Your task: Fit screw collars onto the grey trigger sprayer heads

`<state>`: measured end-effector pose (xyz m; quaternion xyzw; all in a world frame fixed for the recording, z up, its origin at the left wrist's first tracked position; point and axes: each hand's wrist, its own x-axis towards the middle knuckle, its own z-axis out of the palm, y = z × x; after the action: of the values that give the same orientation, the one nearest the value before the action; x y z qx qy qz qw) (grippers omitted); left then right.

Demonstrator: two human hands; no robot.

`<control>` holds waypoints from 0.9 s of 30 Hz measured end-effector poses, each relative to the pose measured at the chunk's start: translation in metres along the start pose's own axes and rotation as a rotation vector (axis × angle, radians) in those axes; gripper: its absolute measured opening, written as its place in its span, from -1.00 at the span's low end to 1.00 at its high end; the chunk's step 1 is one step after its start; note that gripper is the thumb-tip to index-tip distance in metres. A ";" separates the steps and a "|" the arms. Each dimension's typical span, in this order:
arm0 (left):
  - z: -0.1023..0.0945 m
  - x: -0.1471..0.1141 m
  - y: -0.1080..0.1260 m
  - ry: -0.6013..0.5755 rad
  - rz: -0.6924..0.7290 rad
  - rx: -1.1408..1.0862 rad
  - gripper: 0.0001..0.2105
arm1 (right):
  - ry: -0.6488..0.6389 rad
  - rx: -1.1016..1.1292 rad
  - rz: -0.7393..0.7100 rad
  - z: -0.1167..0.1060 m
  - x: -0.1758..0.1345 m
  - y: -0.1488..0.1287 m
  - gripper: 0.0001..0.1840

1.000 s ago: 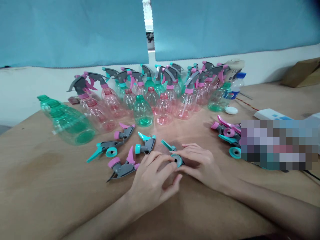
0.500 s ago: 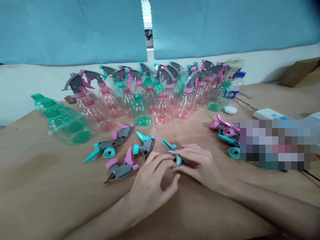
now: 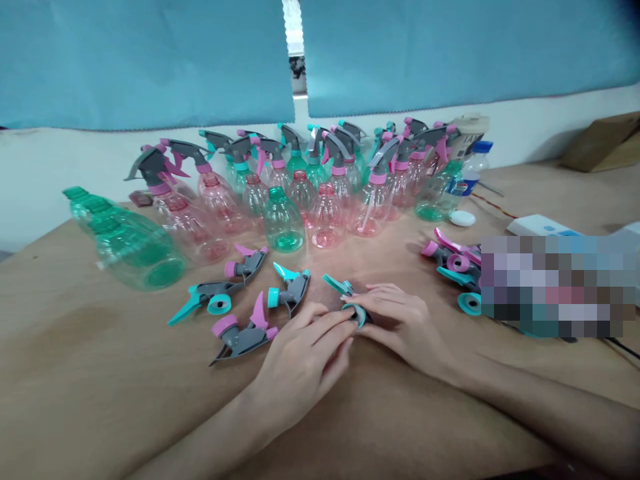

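We note the turquoise-and-gray spray head (image 3: 361, 316) between the 2 hands, its round opening toward us. Right hand (image 3: 407, 323) grasps it from the right; left hand (image 3: 297, 353) has fingertips at the opening, though whether they grip we cannot tell. We count 4 loose spray heads (image 3: 245, 341) left of it on the brown tabletop (image 3: 100, 380). Behind: pink and green bottles (image 3: 284, 223), then blue sheeting (image 3: 150, 60) over a white wall (image 3: 40, 157).

A Pepsi mark is borne by the blue-capped bottle (image 3: 479, 162); behind it, unclear letters are carried by a pale container (image 3: 471, 125).
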<state>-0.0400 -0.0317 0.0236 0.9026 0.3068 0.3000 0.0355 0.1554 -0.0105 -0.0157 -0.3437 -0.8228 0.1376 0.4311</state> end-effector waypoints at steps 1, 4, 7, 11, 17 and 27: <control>0.000 0.000 0.000 -0.011 -0.004 0.006 -0.79 | -0.001 -0.001 0.009 -0.001 0.000 0.000 -0.70; 0.000 -0.001 0.000 -0.037 -0.028 0.009 -0.82 | -0.007 -0.005 0.026 -0.002 0.001 -0.003 -0.71; 0.003 -0.003 -0.002 -0.046 -0.036 -0.009 -0.77 | 0.000 -0.019 0.034 -0.002 0.002 -0.003 -0.72; 0.007 -0.005 -0.003 -0.064 -0.059 -0.035 -0.71 | -0.005 -0.026 0.021 -0.002 0.003 -0.001 -0.73; 0.009 -0.006 -0.003 0.024 -0.038 -0.102 -0.74 | -0.024 0.030 0.063 0.001 0.002 -0.004 -0.73; 0.000 -0.005 -0.012 0.163 -0.237 -0.186 -0.88 | -0.046 0.141 0.205 -0.001 0.007 -0.014 -0.71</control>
<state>-0.0499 -0.0248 0.0178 0.8256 0.3840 0.3928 0.1289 0.1474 -0.0163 -0.0033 -0.3915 -0.7815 0.2461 0.4187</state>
